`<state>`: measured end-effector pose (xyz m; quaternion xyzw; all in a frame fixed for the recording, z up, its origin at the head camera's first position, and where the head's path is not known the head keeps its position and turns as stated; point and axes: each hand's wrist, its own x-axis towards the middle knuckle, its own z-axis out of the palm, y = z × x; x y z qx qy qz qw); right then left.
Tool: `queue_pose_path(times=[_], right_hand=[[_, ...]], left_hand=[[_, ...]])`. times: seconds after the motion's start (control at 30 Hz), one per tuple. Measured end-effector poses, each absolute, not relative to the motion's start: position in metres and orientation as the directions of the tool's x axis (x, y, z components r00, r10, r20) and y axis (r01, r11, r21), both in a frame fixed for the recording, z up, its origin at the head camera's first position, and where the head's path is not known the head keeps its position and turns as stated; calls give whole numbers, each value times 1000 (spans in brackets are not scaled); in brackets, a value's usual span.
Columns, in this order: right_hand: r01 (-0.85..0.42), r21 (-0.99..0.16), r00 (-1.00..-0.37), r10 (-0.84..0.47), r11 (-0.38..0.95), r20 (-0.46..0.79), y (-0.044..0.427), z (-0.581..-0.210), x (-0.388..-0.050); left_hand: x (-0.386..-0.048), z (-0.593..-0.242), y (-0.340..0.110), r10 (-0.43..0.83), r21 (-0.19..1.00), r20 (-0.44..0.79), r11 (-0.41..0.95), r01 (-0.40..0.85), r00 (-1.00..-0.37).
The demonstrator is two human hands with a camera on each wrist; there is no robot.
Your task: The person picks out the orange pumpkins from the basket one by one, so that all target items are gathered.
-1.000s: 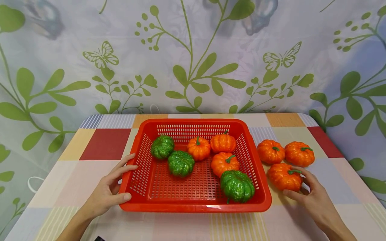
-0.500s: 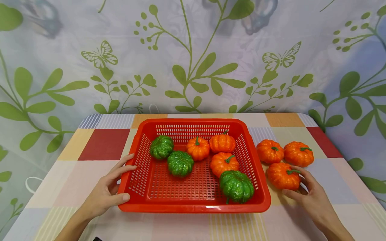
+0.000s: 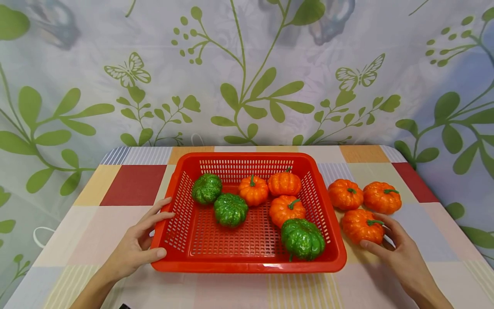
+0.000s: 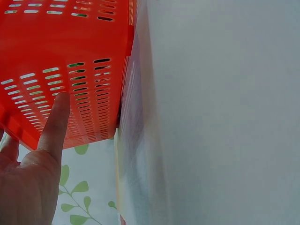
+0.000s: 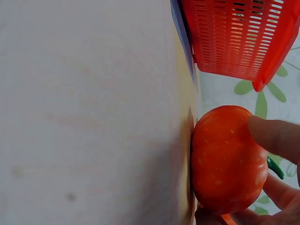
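Grabbing, I'm guessing: the right hand [image 3: 401,249] is hugging an orange pumpkin [image 3: 362,226], fingers bent; the left hand [image 3: 131,246] is holding the basket [image 3: 239,267], fingers spread. Lifting would be needing squeezing.

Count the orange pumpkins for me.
6. In the red basket: middle pumpkin, back-right pumpkin, and a nearer pumpkin. On the table: rear-left pumpkin, rear-right pumpkin, and front pumpkin, held by the right hand.

Pale leaf-patterned backdrop [image 3: 254,56], green butterfly prints [image 3: 129,71], patchwork tablecloth [image 3: 133,185]
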<state>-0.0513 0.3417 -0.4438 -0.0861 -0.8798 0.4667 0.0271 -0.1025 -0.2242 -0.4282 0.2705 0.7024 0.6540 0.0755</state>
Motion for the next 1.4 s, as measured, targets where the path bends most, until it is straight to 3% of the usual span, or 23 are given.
queue_pose_path(times=[0.5, 0.77, 1.0, 1.4], right_hand=[[133, -840, -981, 190, 527, -36, 340, -442, -51], [168, -833, -971, 233, 528, -48, 349, -420, -44], [-29, -815, -963, 203, 579, 179, 342, -393, -44], [-265, -785, -958, -57, 561, 282, 279, -329, -72]], left_hand=[[-102, -429, -226, 482, 955, 264, -11, 295, -836], [-102, -430, -225, 487, 957, 262, -21, 289, -833], [-102, -428, -225, 475, 958, 249, 6, 286, -844], [-103, -430, -224, 484, 956, 265, -21, 292, -834]])
